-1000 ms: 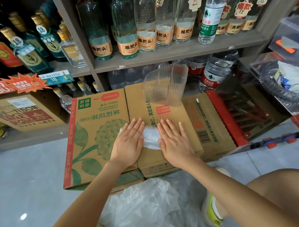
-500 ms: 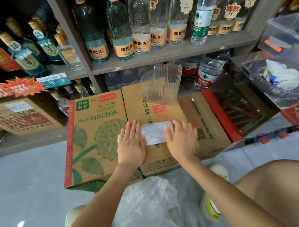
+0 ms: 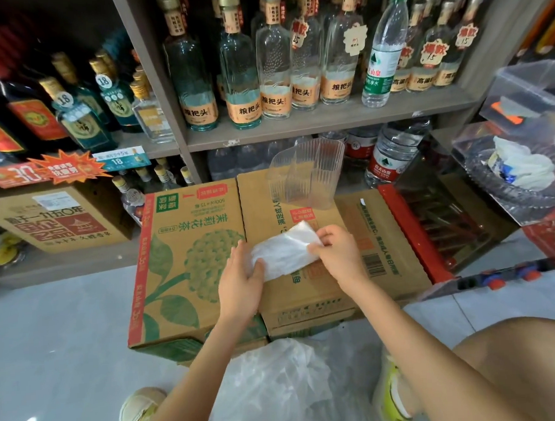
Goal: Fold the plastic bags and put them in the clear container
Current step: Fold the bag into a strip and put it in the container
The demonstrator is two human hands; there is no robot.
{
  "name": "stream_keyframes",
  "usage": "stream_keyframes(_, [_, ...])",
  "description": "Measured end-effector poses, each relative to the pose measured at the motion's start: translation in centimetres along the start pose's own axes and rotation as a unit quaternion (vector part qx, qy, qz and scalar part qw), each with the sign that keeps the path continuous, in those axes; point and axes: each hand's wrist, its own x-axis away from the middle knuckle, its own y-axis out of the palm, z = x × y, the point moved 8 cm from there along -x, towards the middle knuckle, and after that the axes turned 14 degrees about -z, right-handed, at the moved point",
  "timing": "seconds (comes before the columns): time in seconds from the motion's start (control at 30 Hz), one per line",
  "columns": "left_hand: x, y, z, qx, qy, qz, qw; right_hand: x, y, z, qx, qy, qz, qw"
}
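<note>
Two hands (image 3: 291, 267) grip one folded plastic bag (image 3: 284, 251).

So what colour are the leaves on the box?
Green leaves on a brown box, best in the head view.

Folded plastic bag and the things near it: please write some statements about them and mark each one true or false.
1. The left hand and the right hand both hold the folded plastic bag. True.
2. The clear container has folded bags inside. False: nothing shows inside it.
3. The clear container stands on the cardboard boxes, beyond the hands. True.
4. The folded plastic bag lies on the floor. False: it is held over the cardboard boxes.
</note>
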Motion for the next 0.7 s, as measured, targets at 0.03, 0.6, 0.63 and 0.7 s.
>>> stream_keyframes(0.03, [0.1,-1.1,0.4,-0.029,0.007,0.024,0.999,-0.3,-0.1,-0.4,-0.026,-0.010,-0.025,0.999])
stream_keyframes(0.6, [-3.0,0.1,-1.1,0.392,-0.046,-0.143,0.908,-1.7,2.5,-2.2,-0.208,0.030,-0.131,0.969])
stream_keyframes(0.63, [-3.0,0.1,-1.4,0.412,-0.050,-0.121,0.902,-1.1,3.7,-1.3,-0.247,0.065,-0.140,0.957])
stream_keyframes(0.7, [-2.9,0.2,-1.6,0.437,-0.047,-0.096,0.893,-0.1,6.0,-0.1,-0.312,0.108,-0.159,0.930])
